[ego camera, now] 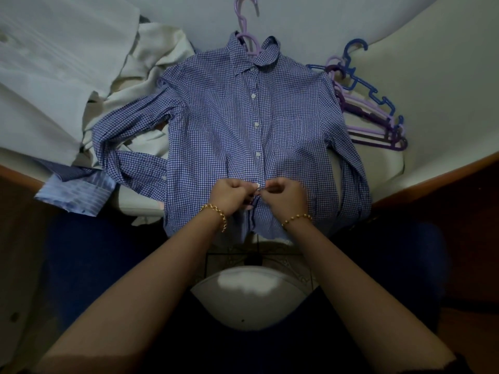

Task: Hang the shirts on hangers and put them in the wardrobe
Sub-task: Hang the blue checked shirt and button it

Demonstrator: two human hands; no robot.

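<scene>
Shirt (216,117) placket (near hem) pinched between both hands (229,196) (285,197).

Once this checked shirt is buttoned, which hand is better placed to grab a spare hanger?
Probably the right hand: the spare hangers lie right of the checked shirt, while the left hand would have to cross over it.

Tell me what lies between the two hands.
In the head view: one white button of the checked shirt; left hand and right hand pinch the cloth beside it.
</scene>
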